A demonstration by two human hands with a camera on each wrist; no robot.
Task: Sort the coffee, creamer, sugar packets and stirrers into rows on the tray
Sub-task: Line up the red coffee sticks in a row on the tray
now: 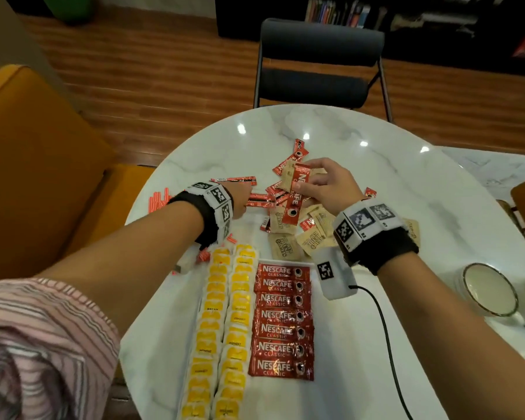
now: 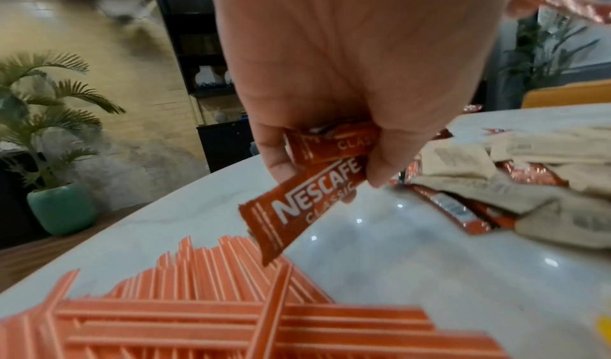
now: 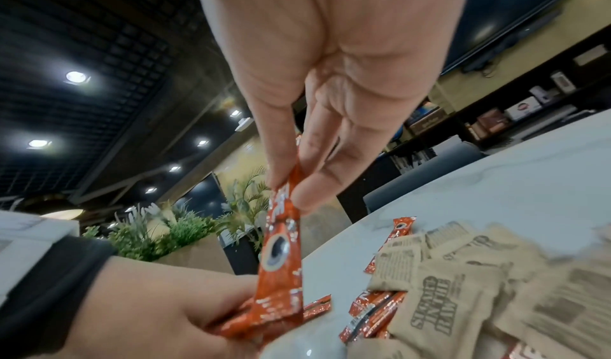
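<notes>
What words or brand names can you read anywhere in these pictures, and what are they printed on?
"NESCAFE CLASSIC": the red coffee sticks in the row, and the stick in the left hand.
"NES": the coffee stick pinched by the right hand, partly covered.
"SUGAR IN THE RAW": the brown sugar packets.
"MOMENT": one of the yellow creamer cups; the other cups' words are too blurred.
Wristband squares: patterns, no words.

Creamer packets (image 1: 225, 322) in 2 rows w/ the coffee sachet row (image 1: 282, 322) right beside, mixed pile (image 1: 294, 213) behind them, stirrers (image 1: 158, 201) far left on table (image 1: 406, 183).
</notes>
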